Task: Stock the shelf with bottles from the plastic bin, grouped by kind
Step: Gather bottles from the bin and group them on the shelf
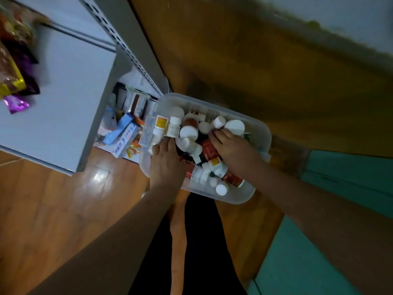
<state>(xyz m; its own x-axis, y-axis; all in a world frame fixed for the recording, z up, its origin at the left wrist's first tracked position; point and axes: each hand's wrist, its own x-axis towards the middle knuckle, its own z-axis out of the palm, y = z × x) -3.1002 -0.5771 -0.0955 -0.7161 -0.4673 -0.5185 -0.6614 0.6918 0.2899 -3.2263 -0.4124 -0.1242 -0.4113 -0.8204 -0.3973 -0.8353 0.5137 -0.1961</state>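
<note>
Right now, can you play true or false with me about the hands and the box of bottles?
1. Both hands reach into the plastic bin. True.
2. The bottles mostly have white caps. True.
3. The bin is made of dark metal. False: it is see-through plastic.
4. The bin holds only one bottle. False: it holds a jumbled pile of many.
5. Snack packets lie on the white shelf. True.
6. The left hand is up on the shelf. False: it is in the bin, like the right hand.
</note>
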